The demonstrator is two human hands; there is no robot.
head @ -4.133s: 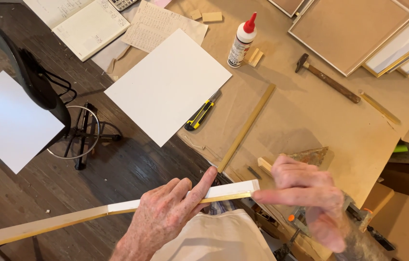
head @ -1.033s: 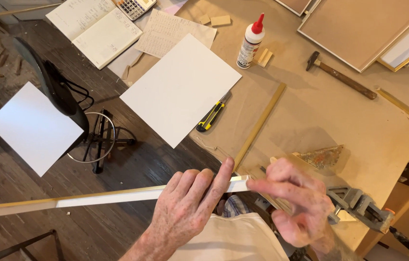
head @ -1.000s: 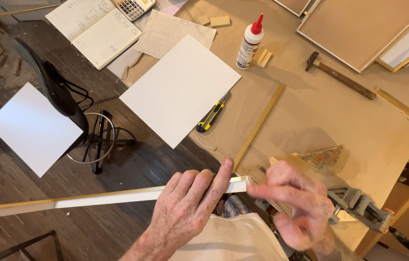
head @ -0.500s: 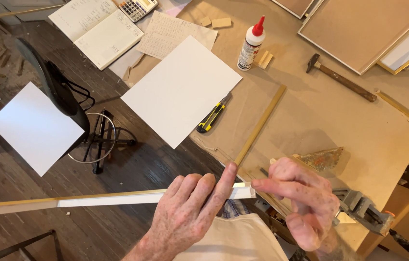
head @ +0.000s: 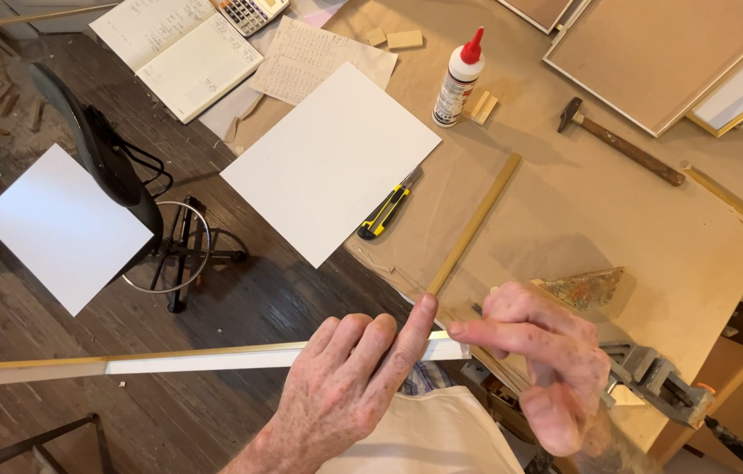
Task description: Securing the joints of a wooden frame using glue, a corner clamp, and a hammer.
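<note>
A long thin strip of frame moulding (head: 204,358), gold with a white face, runs level from the left edge to the table's near corner. My left hand (head: 349,386) lies over its right end, fingers flat along it and the forefinger tip at its end. My right hand (head: 542,364) hovers just right of that end with the forefinger pointing left at it; it holds nothing that I can see. A grey metal corner clamp (head: 656,379) sits right behind my right hand.
On the brown table (head: 652,237) lie a white board (head: 332,162), a yellow-black utility knife (head: 387,209), a loose gold strip (head: 475,224), a glue bottle (head: 459,79), a hammer (head: 621,140), frames (head: 661,53) and notebooks (head: 183,48). A black stool (head: 117,175) and a white sheet (head: 60,226) are left.
The moulding strip has stayed under my left hand, shifting slightly. My right hand has moved about at its end and now points a forefinger at it.
</note>
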